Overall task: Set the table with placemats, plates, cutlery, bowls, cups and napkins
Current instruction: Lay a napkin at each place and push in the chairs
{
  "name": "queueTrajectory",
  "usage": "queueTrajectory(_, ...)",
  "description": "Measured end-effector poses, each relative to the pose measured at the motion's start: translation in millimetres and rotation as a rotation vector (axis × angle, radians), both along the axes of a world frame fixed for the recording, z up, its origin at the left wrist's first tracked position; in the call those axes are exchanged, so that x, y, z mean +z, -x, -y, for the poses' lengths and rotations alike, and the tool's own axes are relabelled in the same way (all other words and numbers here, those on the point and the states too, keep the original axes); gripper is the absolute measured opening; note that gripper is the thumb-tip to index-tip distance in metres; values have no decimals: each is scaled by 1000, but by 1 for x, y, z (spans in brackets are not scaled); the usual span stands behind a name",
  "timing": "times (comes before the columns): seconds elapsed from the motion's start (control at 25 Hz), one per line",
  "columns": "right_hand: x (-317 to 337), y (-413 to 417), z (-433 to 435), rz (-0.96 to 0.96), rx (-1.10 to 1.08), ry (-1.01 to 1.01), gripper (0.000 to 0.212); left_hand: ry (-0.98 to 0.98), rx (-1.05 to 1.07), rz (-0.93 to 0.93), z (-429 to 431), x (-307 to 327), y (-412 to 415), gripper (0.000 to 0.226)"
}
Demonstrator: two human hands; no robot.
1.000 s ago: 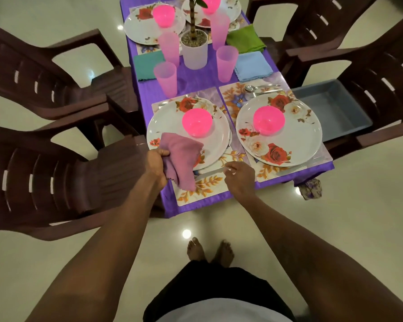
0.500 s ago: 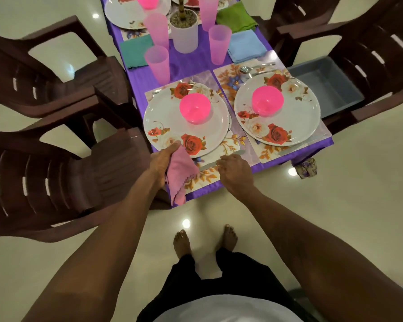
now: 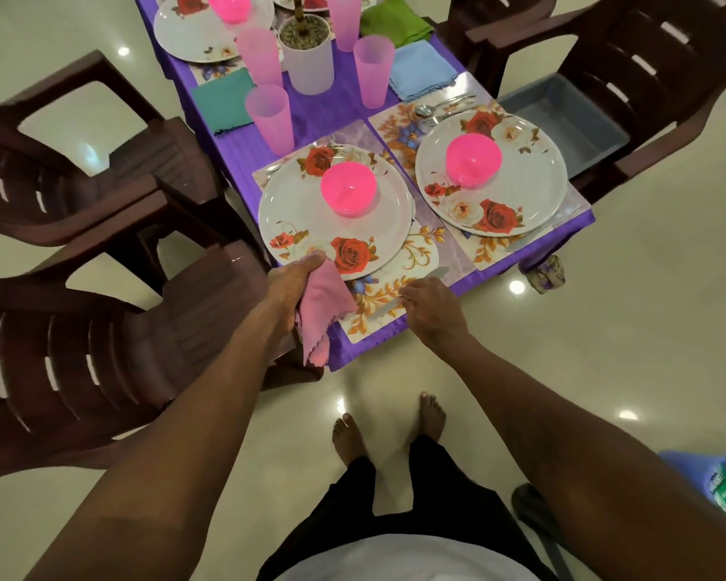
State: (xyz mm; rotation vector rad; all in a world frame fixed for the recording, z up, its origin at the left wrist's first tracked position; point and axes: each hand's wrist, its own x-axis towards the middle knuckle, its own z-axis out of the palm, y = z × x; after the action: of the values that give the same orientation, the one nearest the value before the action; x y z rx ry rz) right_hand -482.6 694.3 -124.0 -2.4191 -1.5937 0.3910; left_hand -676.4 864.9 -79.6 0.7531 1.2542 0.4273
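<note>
The left hand (image 3: 294,283) is gripping a pink cloth napkin (image 3: 325,312), fingers curled round its upper edge. The cloth is hanging down over the near edge of the purple tablecloth (image 3: 323,119), just beside the rim of a white round plate with red roses (image 3: 302,220). A bright pink plastic bowl (image 3: 348,188) is sitting in the middle of that plate. The right hand (image 3: 432,306) is pinching a silver table knife (image 3: 434,273) with curled fingers. The knife is lying on the floral placemat (image 3: 420,253) to the right of the plate, its tip pointing away from the person. A second rose plate (image 3: 533,190) with a pink bowl (image 3: 473,160) is standing on the neighbouring mat, with a spoon and fork (image 3: 441,106) lying beyond it. Translucent pink cups (image 3: 269,119) are standing near the table's middle, between a teal napkin (image 3: 223,100) and a blue napkin (image 3: 422,69).
</note>
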Motion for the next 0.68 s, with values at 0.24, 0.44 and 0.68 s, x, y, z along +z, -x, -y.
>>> queueTrajectory(0.24,6,3,5,-3,13,-39,16,2,-31,-32,15,7,-10,52)
queueTrajectory(0.44,7,5,8,1,24,-67,16,13,-41,-85,-5,-28,-6,68)
queueTrajectory(0.68,7,9,7,9,-8,-51,15,-10,-147,-320,6,6,-9,43)
